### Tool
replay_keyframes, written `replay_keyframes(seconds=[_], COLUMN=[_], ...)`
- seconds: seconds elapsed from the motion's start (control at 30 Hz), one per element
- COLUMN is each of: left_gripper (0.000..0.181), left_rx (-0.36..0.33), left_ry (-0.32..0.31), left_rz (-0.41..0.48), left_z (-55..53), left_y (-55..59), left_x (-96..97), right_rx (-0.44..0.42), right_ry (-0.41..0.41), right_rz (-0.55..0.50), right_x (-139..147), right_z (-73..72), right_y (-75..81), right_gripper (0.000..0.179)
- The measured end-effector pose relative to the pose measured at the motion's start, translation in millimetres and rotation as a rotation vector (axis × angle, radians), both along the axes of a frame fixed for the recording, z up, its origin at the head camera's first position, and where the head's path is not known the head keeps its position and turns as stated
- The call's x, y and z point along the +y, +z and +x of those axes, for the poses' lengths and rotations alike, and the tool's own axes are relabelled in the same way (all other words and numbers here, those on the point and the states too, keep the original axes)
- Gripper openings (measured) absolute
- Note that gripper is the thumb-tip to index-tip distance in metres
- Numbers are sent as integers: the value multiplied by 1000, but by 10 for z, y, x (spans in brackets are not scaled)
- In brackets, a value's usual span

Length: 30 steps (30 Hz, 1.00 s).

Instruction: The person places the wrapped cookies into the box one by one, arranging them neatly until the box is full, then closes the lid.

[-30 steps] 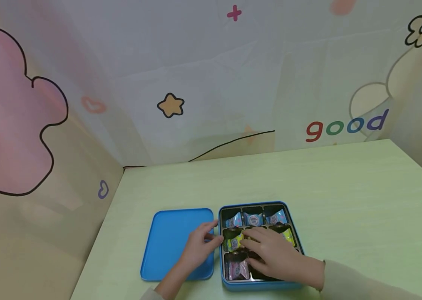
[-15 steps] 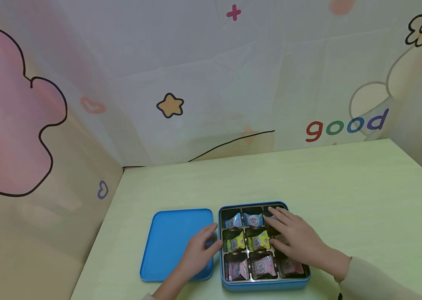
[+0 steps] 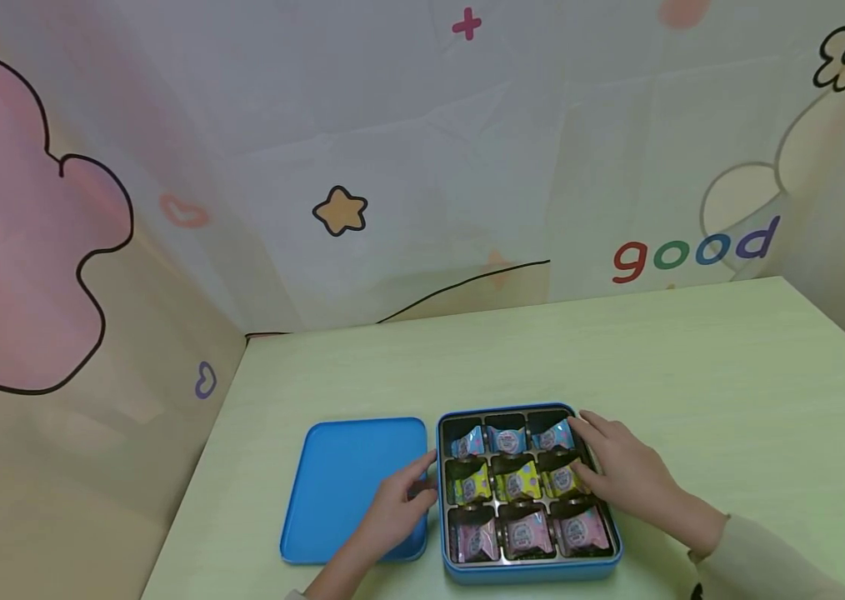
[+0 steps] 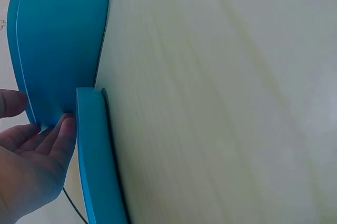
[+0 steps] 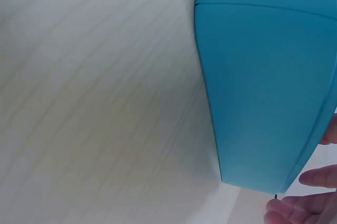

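A blue tin stands uncovered on the table, its black tray split into compartments. Wrapped candies fill them in three rows: blue ones at the back, yellow ones in the middle, pink ones in front. My left hand is at the tin's left side, over the lid's right part; the left wrist view shows its fingertips right at the tin's wall. At the tin's right rim is my right hand, fingers spread and loosely bent, holding nothing. Its fingertips overlap the right-hand blue and yellow candies' compartments.
The flat blue lid lies left of the tin, close beside it. Both rest on a pale green table. A wall sheet with printed drawings stands behind the table and along its sides.
My right hand has moved from above the middle of the tin to its right rim, uncovering the candies there. My left hand has stayed almost in place.
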<state>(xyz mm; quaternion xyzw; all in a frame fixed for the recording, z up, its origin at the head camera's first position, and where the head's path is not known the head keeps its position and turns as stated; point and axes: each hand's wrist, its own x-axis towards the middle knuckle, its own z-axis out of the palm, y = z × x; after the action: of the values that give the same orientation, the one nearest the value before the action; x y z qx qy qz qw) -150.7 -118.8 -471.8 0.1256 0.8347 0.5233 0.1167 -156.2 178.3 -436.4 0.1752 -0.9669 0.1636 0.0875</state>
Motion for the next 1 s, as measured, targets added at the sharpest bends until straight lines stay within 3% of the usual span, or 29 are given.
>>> replay_keyframes(seconds=[0.3,0.57,1.0], left_gripper=[55,54,49], left_rx=[-61,-21,23], left_ry=[-6,-4,47], left_rz=[39,-4,-81], left_z=[-27,-27,-172], left_y=[-60,-20,-45], left_x=[-1,22,133], right_rx=[-41,-54,-54], right_ry=[-3,5,-10], right_rz=[-20,-45,-53], right_x=[40,73,150], right_z=[-13,-59,-180], right_y=[-33,-41,-44], right_gripper=[54,52,52])
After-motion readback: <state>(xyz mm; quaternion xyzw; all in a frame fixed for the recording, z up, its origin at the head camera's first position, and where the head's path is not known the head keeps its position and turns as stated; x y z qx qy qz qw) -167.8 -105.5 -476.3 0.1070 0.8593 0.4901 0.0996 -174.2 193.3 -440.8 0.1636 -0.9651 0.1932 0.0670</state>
